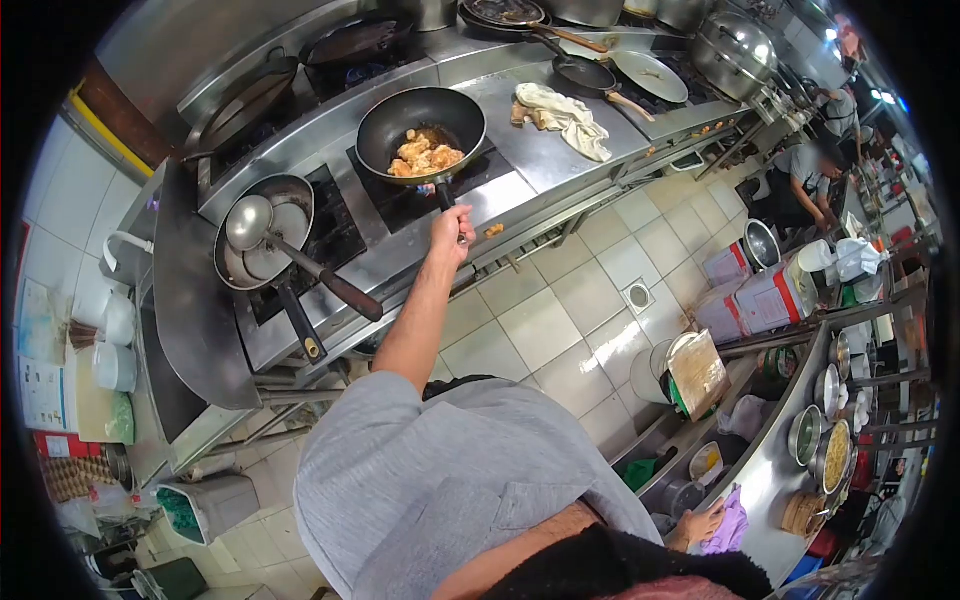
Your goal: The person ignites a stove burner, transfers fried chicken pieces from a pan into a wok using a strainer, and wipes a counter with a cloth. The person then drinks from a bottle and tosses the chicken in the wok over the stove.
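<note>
My left hand point(453, 236) is closed round the handle of a dark wok point(373, 125), which sits tilted over a burner. Browned, orange-tinted food pieces point(425, 157) lie in the bottom of it, and a little flame shows beneath. Far to the right, my right hand point(697, 524) reaches to a steel counter, its fingers curled onto a purple cloth point(731, 522). Left of the wok rests a second pan point(298, 192) with a long-handled ladle point(249, 222) lying in it.
A crumpled white cloth point(570, 118) lies on the stove top beside a small black pan point(584, 74). Bowls of ingredients point(836, 457) line the right counter point(757, 500). Behind it are tins point(768, 302) and a cardboard-topped bin point(697, 372). A co-worker point(803, 178) bends over at the far right.
</note>
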